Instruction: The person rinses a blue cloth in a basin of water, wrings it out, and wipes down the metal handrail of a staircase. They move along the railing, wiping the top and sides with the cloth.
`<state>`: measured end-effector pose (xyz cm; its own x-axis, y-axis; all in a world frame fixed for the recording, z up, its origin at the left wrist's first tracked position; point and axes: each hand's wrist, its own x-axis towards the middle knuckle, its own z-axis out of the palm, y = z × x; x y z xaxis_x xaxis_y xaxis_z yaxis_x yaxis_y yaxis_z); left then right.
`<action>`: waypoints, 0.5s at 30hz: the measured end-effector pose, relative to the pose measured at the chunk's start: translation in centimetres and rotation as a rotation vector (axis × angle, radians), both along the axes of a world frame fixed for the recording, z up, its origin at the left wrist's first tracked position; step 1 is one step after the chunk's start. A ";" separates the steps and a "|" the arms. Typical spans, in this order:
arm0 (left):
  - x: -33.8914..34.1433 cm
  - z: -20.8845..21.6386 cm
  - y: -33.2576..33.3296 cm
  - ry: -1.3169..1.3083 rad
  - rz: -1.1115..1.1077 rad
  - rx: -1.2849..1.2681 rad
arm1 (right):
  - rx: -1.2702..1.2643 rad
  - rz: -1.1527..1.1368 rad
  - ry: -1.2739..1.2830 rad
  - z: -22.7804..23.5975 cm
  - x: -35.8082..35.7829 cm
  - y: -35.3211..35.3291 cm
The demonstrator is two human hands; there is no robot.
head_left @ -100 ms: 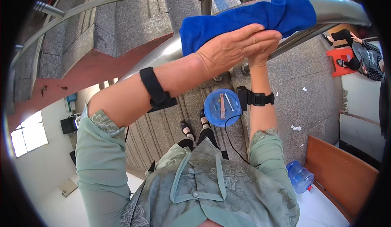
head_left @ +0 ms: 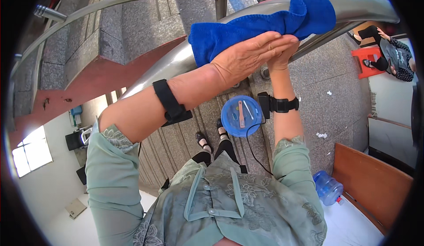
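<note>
A blue cloth [head_left: 247, 32] lies draped along a thick, shiny metal handrail [head_left: 176, 60]. My left hand [head_left: 245, 58] presses along the near side of the cloth. Its fingers are straight and held together, pointing right, and its thumb is hidden. My right hand [head_left: 280, 62] comes up from below, close against the left fingertips under the rail. The left hand and the cloth cover most of its fingers, so its grip cannot be made out. Black straps circle both my forearms.
Below stands a blue basin [head_left: 227, 127] holding a pink brush [head_left: 241, 113] and a white stick. Stone steps [head_left: 145, 38] rise beyond the rail. At right are a seated person [head_left: 393, 54], a red stool [head_left: 363, 63], a wooden board [head_left: 366, 180] and a blue water bottle [head_left: 327, 187].
Both hands and the cloth have shifted slightly left along the handrail. The view has also tilted a little. The hands keep the same pose on the cloth.
</note>
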<state>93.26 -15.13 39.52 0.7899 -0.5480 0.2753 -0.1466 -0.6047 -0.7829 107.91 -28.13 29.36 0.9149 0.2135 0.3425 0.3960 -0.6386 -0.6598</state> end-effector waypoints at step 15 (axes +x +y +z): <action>3.1 -10.6 -2.1 0.342 -0.281 -1.618 | 0.148 0.621 -0.099 5.8 -2.0 -4.3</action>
<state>96.33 -17.25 28.96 0.8621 -0.0165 0.5064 -0.4031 -0.6280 0.6657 105.94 -32.39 35.12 0.5989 0.6372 0.4851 0.7261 -0.1765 -0.6646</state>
